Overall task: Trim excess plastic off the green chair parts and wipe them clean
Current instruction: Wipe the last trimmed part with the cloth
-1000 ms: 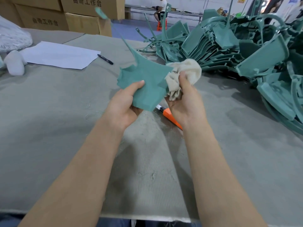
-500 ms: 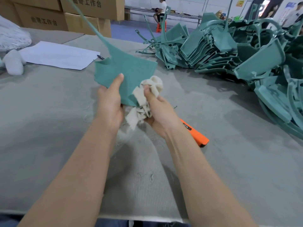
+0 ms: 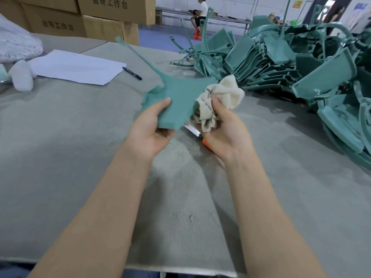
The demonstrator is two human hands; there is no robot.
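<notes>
My left hand [image 3: 149, 128] grips the near edge of a flat green chair part [image 3: 176, 97], thumb on its top face, and holds it above the table. A thin green stem runs from the part up and to the left. Against the part's right edge my right hand [image 3: 224, 127] holds a bunched cream cloth [image 3: 220, 97]. An orange-handled knife [image 3: 197, 135] lies on the table under my hands, mostly hidden by the right one.
A big heap of green chair parts [image 3: 301, 63] fills the table's right side. White paper [image 3: 76, 67], a black pen [image 3: 132, 73] and a white bag [image 3: 16, 45] lie at the left. Cardboard boxes [image 3: 112, 9] stand behind. A person sits far back.
The part and both hands shifted right. The cloth slid from the part's lower edge up to its right edge, and my right hand again covers most of the knife.
</notes>
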